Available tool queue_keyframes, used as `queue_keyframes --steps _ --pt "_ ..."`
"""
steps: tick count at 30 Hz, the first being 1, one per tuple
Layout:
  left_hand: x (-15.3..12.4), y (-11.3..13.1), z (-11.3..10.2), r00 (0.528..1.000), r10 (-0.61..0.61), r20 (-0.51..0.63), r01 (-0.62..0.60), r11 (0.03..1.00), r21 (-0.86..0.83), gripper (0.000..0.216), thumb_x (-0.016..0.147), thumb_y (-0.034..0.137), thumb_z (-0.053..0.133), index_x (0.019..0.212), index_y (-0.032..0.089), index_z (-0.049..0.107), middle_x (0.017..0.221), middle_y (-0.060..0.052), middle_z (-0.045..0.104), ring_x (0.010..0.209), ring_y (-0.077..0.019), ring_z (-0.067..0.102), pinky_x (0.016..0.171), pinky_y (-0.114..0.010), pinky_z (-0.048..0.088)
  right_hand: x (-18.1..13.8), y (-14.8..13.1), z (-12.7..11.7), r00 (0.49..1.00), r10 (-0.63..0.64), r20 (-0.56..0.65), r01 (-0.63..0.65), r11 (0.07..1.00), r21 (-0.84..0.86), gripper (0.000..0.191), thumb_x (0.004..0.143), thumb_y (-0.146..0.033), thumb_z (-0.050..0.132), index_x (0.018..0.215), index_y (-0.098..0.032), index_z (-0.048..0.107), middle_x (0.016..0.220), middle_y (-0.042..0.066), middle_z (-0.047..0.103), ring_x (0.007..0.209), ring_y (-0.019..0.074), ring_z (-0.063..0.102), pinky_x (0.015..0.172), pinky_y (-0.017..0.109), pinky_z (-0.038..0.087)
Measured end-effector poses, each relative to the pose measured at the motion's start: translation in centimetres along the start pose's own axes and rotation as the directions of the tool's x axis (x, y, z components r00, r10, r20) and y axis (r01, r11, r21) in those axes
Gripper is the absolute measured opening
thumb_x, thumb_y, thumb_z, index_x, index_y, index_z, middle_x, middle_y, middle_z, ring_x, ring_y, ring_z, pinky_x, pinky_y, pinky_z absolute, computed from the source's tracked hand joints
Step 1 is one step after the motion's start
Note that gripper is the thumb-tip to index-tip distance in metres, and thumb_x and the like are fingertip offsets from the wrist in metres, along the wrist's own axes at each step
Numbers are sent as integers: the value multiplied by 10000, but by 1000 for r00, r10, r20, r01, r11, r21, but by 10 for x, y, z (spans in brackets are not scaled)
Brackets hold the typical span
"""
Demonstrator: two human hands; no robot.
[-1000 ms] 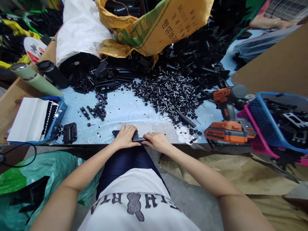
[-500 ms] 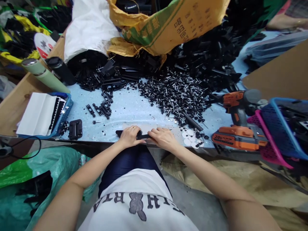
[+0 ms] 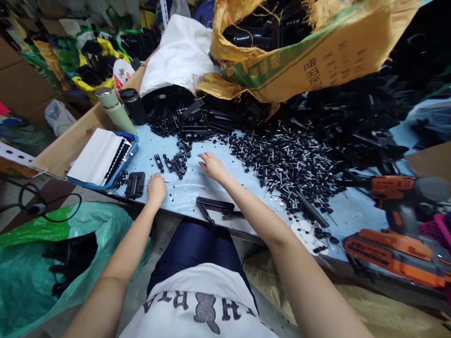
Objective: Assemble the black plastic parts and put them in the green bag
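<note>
In the head view, with the clock centred on the view, the black bracket is lying near the front edge of the table at 6 o'clock, neither hand touching it. Its arms are meeting at the left end and splaying apart, so the joining there is looking done; the right end is passing under the right forearm, hiding any fastening.

The right hand is hovering just short of centre, thumb and fingers apart, its grip holding nothing. Small black links are lying loose at 9 o'clock beyond its fingertips.

The left hand is resting towards 8 o'clock, beside a black plate. Its fingers are curling close by a pin; from this angle I cannot tell whether the grip is closing on it.

With links and the pin heap at 3 o'clock lying loose, much is apparently waiting to be handled.
</note>
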State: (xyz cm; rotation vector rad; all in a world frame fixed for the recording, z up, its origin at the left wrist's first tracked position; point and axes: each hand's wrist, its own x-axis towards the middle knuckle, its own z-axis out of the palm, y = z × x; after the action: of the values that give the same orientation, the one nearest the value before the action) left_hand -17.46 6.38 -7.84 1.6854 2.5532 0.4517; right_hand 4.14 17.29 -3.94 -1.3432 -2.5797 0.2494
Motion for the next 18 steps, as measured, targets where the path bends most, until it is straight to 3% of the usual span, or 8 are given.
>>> queue_keyframes --steps 4,8,10,12,18 --pt "-16 5 1 991 7 -137 -62 914 -400 142 756 206 552 881 152 590 885 -97 600 756 -200 617 732 -344 508 74 -18 14 993 106 -53 -109 993 -45 314 909 -153 388 1195 -181 515 1160 92 540 1025 191 447 801 293 392" --pt "-38 13 0 993 -34 -112 -67 622 -780 169 744 311 614 819 160 599 777 -37 607 645 -141 621 624 -271 526 103 3 10 935 317 -161 -336 936 -106 380 905 -80 259 1200 -106 496 1243 194 467 1089 270 399 839 428 363" --pt "-49 21 -2 997 -14 -71 -54 507 -860 189 765 330 608 840 156 604 740 -26 613 658 -143 639 640 -270 532 101 27 7 893 418 -169 -443 883 -158 418 895 -65 224 1237 -63 464 1261 255 440 1107 309 394 843 482 345" --pt "-60 31 -4 997 44 -64 -77 469 -880 174 789 318 595 854 158 613 757 -26 620 667 -140 644 655 -271 535 90 52 6 884 451 -124 -468 856 -220 428 887 -59 222 1232 -50 474 1215 265 483 1098 314 416 836 461 351" --pt "-77 50 -6 942 296 -158 -312 600 -737 100 832 245 557 846 179 631 821 -40 635 733 -142 623 683 -268 521 24 91 7 960 276 46 -249 919 -305 349 872 -77 307 1110 -53 562 1078 218 593 1013 265 487 836 363 356"
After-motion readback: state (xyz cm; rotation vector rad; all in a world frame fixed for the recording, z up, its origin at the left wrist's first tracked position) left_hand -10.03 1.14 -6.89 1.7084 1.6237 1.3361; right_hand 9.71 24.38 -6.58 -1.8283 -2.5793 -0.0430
